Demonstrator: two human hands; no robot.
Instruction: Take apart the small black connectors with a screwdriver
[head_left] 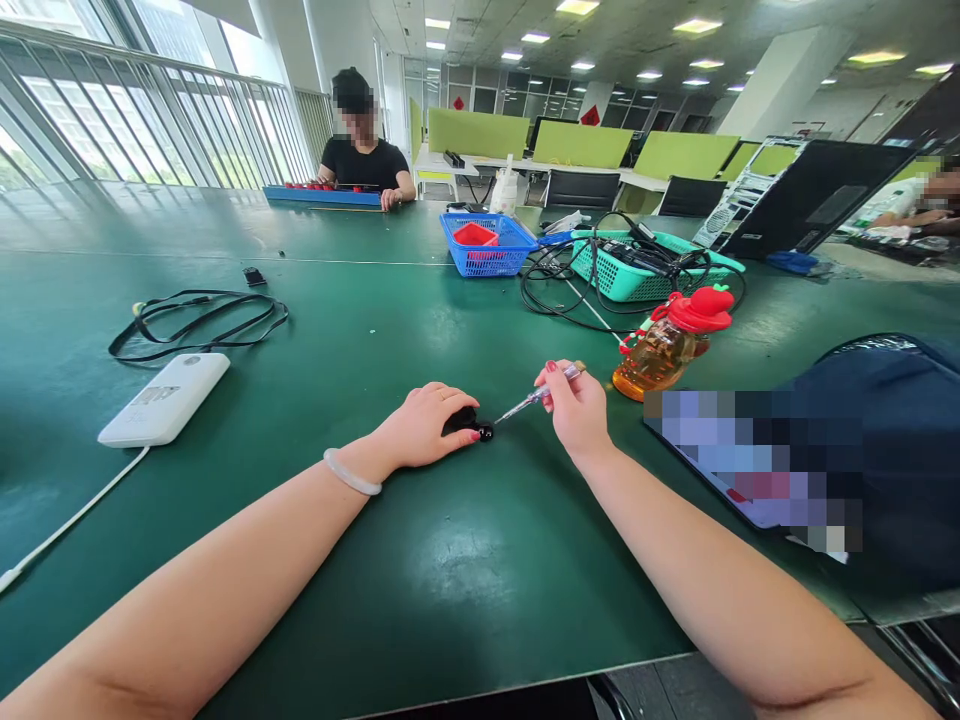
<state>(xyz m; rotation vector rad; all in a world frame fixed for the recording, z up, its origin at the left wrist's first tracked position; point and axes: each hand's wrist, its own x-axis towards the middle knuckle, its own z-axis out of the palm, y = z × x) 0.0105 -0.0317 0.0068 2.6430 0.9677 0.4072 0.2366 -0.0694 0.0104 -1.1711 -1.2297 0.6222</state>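
The screwdriver shaft looks metallic, the tabletop glossy.

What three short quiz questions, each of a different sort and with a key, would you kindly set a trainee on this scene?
1. Which hand holds the slim tool?
2. True or false: the left hand holds a small black object near the tool's tip.
3. The container inside the blue basket is: a) yellow, b) red, c) white.

Key: 1. The right hand. 2. True. 3. b.
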